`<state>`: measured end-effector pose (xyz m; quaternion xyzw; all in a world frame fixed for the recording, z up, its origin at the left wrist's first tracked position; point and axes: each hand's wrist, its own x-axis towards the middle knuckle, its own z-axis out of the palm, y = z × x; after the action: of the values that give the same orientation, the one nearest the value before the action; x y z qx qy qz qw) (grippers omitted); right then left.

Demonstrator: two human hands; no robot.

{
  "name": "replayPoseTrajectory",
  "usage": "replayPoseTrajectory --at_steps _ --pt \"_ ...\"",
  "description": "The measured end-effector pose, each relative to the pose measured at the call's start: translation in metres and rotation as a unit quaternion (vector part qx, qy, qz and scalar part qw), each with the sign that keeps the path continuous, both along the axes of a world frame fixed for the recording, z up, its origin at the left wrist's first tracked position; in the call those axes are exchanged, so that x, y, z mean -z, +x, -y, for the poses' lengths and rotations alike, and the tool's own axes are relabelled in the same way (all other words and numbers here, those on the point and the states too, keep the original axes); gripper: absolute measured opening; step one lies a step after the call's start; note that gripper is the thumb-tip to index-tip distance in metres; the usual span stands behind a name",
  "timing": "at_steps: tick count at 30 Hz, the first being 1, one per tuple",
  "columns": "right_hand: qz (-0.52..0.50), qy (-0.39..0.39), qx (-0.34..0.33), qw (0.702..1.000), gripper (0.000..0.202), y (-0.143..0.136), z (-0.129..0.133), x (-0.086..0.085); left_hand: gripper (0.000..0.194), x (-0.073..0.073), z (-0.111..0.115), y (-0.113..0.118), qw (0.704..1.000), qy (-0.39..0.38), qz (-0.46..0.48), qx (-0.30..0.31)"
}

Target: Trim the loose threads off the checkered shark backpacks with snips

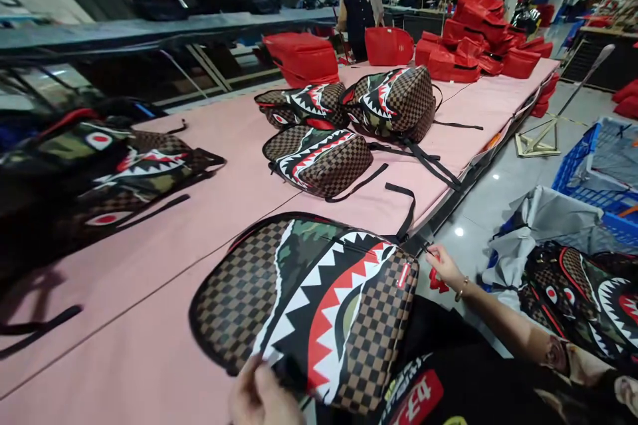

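A checkered backpack (249,279) with a printed shark mouth lies on its back at the near edge of the pink table (164,305). My left hand (264,393) pinches the near side edge of this backpack at the bottom of the view. To the right, past the backpack's bottom corner, my right hand (445,268) has its fingers closed on a thin black strap (423,249). Another black strap (409,202) curls on the table just beyond that corner.
Several similar backpacks (343,169) lie farther up the table, with more at the left (149,169). Red bags (304,56) are heaped at the far end. Blue crates (573,159) and a lined bin of backpacks (573,292) stand at the right. People (356,16) stand behind.
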<state>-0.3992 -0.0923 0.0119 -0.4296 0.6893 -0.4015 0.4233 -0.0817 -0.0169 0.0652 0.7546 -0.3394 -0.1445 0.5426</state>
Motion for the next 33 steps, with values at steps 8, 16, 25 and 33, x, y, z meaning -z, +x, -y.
replayPoseTrajectory --at_steps 8,16,25,33 --pt "0.061 0.075 -0.039 0.995 0.052 -0.01 -0.046 -0.045 0.025 -0.031 0.096 -0.095 0.847 0.003 0.132 0.514" --pt "0.058 0.079 -0.049 0.994 0.044 -0.004 -0.049 -0.046 0.014 -0.018 0.131 -0.149 0.775 0.091 0.207 0.59" --pt "-0.091 0.006 -0.102 0.991 0.031 0.012 -0.028 -0.066 0.011 -0.009 0.133 -0.147 0.802 0.112 0.09 0.58" --pt "0.008 0.031 -0.111 0.993 0.029 0.0 -0.015 -0.061 0.024 -0.01 0.135 -0.146 0.871 0.073 -0.082 0.479"
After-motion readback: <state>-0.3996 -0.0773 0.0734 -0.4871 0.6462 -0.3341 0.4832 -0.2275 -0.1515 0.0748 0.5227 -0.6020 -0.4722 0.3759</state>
